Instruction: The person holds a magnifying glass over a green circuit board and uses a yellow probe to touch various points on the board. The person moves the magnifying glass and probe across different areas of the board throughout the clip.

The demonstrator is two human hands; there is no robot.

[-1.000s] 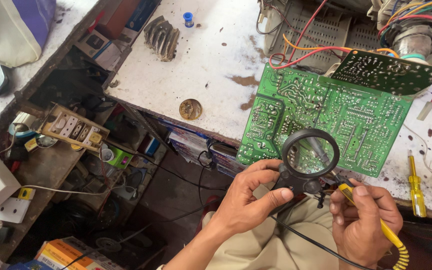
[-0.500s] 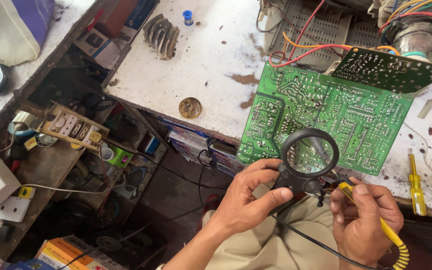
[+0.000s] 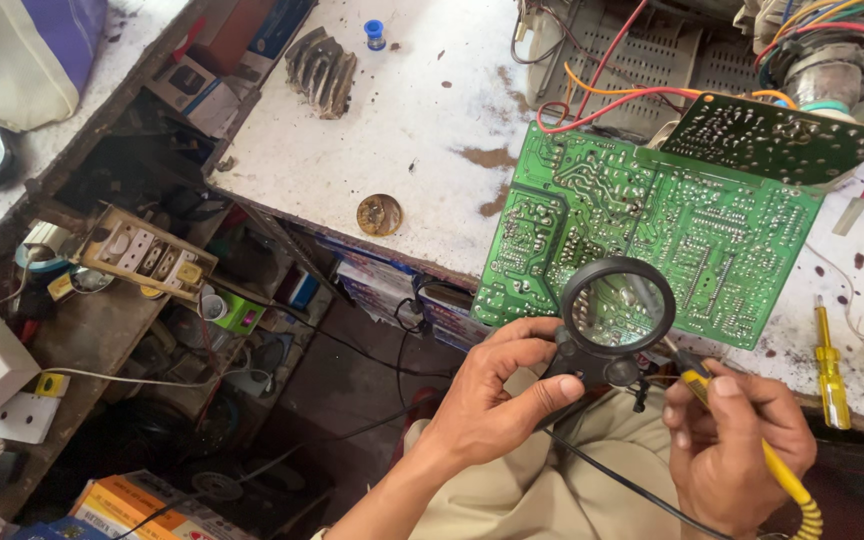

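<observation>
Head view: left hand (image 3: 497,400) grip pinching round black magnifier (image 3: 616,312), right hand (image 3: 727,450) grip pinching yellow-handled iron (image 3: 752,440) over green circuit board (image 3: 652,220).

One head-worn view looks steeply down, close over the workbench (image 3: 402,150) edge and lap.

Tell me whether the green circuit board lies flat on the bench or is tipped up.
Flat, solder side up: the green circuit board rests on the white bench, its near edge overhanging toward the magnifier in the left hand.
</observation>
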